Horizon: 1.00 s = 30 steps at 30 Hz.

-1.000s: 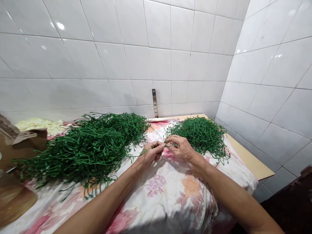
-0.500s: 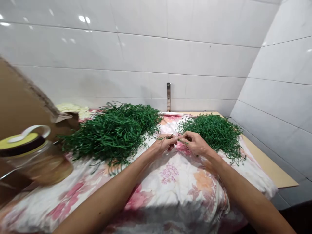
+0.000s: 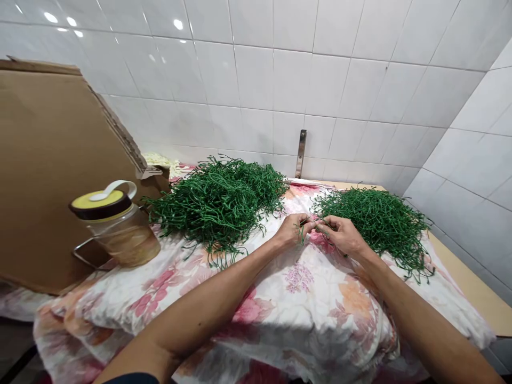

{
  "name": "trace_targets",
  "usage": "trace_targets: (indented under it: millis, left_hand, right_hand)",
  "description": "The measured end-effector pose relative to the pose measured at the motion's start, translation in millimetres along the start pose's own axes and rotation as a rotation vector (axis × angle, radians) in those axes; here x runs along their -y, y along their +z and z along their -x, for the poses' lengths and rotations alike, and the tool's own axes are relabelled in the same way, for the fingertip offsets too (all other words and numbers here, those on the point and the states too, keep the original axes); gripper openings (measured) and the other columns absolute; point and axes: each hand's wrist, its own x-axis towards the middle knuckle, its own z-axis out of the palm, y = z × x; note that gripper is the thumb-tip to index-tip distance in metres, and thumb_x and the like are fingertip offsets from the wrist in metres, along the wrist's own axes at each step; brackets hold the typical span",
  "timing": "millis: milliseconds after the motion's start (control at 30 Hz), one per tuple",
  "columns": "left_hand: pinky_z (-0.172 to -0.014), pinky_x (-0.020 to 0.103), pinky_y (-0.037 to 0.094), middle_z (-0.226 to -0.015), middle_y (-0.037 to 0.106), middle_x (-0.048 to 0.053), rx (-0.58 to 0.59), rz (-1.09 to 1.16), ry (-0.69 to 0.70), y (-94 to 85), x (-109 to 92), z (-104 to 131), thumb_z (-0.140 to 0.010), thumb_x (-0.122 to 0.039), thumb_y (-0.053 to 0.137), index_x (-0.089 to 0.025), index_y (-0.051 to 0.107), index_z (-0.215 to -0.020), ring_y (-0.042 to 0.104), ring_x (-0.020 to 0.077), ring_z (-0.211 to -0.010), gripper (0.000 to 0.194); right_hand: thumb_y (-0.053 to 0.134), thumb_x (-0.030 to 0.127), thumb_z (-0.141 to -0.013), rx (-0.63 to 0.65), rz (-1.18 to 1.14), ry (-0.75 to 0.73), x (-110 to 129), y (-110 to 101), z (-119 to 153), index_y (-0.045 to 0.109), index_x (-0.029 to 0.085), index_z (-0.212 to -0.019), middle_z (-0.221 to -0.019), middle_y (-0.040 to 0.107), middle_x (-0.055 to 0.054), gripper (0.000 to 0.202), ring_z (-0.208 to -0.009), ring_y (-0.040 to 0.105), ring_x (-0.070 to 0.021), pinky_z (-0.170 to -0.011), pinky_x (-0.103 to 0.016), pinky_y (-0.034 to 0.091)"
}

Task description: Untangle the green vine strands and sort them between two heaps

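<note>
Head view has swung left, bringing the jar [image 3: 128, 237] wholly in, left of the hands. Left hand [image 3: 292, 231] and right hand [image 3: 345, 236] stay fingertip to fingertip, pinching green stems [image 3: 301, 234]; the same handwork seems to continue between the left pile [image 3: 224, 200] and right pile [image 3: 376, 221].

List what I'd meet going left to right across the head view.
Brown cardboard, lidded jar, larger green pile, left hand, smaller green pile.
</note>
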Motion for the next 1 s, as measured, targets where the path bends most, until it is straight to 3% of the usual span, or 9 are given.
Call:
trace_targets:
  millis: [167, 433, 600, 700, 833, 1000]
  left_hand:
    - [-0.054, 0.024, 0.029, -0.061, 0.052, 0.000, -0.043, -0.061, 0.031, 2.9, -3, 4, -0.083, -0.043, 0.069, -0.015, 0.063, -0.068, 0.041, 0.0110, -0.058, 0.032]
    - [-0.061, 0.028, 0.028, -0.070, 0.055, 0.002, -0.120, -0.551, 0.135, 8.1, -6, 12, -0.092, -0.030, 0.058, -0.019, 0.057, -0.076, 0.045, 0.0159, -0.064, 0.020]
    - [-0.068, 0.030, 0.034, -0.085, 0.057, 0.006, -0.093, -0.722, 0.237, 9.2, -9, 15, -0.090, -0.018, 0.056, -0.020, 0.056, -0.085, 0.050, 0.0207, -0.074, 0.006]
    - [-0.071, 0.031, 0.037, -0.091, 0.059, 0.009, -0.064, -0.752, 0.250, 11.9, -15, 20, -0.090, -0.016, 0.054, -0.021, 0.057, -0.088, 0.052, 0.0216, -0.078, 0.006]
    - [-0.072, 0.029, 0.039, -0.087, 0.061, 0.007, -0.122, -0.503, 0.276, 16.7, -20, 21, -0.094, -0.027, 0.054, -0.020, 0.060, -0.084, 0.054, 0.0190, -0.077, 0.014]
    - [-0.054, 0.025, 0.034, -0.063, 0.054, -0.001, -0.163, 0.083, -0.058, 13.9, -14, 12, -0.084, -0.051, 0.067, -0.017, 0.060, -0.072, 0.046, 0.0110, -0.053, 0.036]
  right_hand:
    - [0.065, 0.052, -0.087, -0.031, 0.083, -0.019, 1, 1, 1, 0.074, 0.016, -0.085, -0.077, 0.073, -0.005, 0.037, -0.067, 0.060, -0.0182, -0.061, -0.028, 0.043]
    - [0.059, 0.036, -0.092, -0.185, 0.465, -0.078, 6, 11, 6, 0.077, 0.020, -0.092, -0.082, 0.078, -0.006, 0.024, -0.071, 0.066, -0.0206, -0.067, -0.030, 0.042]
    - [0.060, 0.037, -0.090, -0.264, 0.481, -0.043, 7, 19, 1, 0.077, 0.020, -0.087, -0.073, 0.074, -0.006, 0.024, -0.062, 0.062, -0.0198, -0.061, -0.030, 0.039]
    - [0.060, 0.033, -0.086, -0.348, 0.486, -0.001, 3, 10, -2, 0.075, 0.019, -0.084, -0.072, 0.073, -0.006, 0.020, -0.064, 0.062, -0.0204, -0.064, -0.031, 0.042]
    - [0.058, 0.028, -0.082, -0.461, 0.433, 0.051, -1, -11, -4, 0.069, 0.019, -0.077, -0.076, 0.073, -0.007, 0.014, -0.068, 0.063, -0.0204, -0.070, -0.032, 0.044]
    - [0.061, 0.040, -0.087, -0.355, 0.080, -0.076, 4, -9, -6, 0.064, 0.019, -0.084, -0.079, 0.070, -0.005, 0.021, -0.070, 0.061, -0.0184, -0.064, -0.029, 0.047]
